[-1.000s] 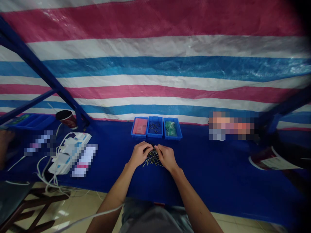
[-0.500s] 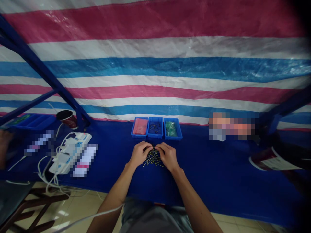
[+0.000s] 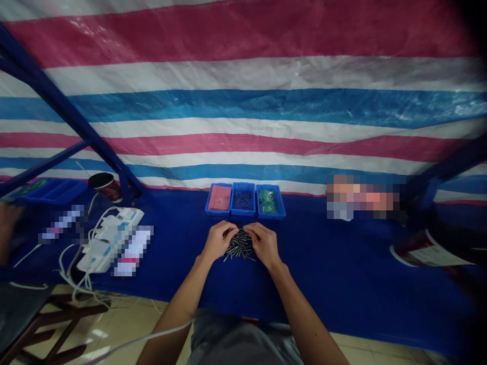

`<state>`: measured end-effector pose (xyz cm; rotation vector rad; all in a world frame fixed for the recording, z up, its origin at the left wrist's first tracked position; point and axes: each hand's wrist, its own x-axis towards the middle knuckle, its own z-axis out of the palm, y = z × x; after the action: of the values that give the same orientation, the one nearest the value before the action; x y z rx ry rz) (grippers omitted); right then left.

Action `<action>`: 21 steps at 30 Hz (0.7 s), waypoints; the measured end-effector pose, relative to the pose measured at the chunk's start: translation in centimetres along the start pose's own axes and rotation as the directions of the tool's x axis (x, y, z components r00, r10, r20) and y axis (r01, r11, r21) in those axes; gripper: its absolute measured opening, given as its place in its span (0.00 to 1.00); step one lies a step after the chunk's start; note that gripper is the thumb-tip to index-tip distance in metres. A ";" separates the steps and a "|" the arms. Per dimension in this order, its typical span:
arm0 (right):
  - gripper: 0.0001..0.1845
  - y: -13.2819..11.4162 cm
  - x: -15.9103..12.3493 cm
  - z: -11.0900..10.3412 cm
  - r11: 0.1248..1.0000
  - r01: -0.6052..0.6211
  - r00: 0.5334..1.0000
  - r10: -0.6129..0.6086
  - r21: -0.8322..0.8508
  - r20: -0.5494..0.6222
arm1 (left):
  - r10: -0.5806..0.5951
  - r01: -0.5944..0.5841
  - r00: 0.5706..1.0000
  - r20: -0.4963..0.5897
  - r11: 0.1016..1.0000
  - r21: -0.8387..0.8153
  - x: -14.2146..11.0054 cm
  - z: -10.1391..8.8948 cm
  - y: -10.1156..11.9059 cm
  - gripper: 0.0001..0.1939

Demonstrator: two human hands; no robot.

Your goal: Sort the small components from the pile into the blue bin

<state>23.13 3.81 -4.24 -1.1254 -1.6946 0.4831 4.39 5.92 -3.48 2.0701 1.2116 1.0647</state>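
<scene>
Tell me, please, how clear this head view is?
In the head view, the wide lens bows the striped tarpaulin; the top right corner goes black; pixelated patches hide items on the blue table cover; the left hand and right hand look sharp, the pins between them tiny.

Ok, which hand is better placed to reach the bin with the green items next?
Probably your right hand: it sits on the same side of the pile of metal pins as the right-hand blue bin, while the left hand would have to cross the pile.
</scene>
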 end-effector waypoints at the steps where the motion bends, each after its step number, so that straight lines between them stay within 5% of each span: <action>1: 0.13 -0.1 0.0 0.0 1.000 0.000 1.000 0.000 0.005 -0.003 | -0.002 0.002 1.000 0.001 1.000 -0.003 0.0 0.0 0.0 0.09; 21: 0.12 0.1 -0.3 0.8 0.999 0.005 0.999 -0.006 0.032 0.032 | 0.022 -0.022 0.999 0.029 1.000 -0.022 -0.2 0.1 -0.5 0.12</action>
<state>22.48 3.71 -4.79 -1.0950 -1.7120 0.5257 4.17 6.00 -4.00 2.0800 1.1609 1.0496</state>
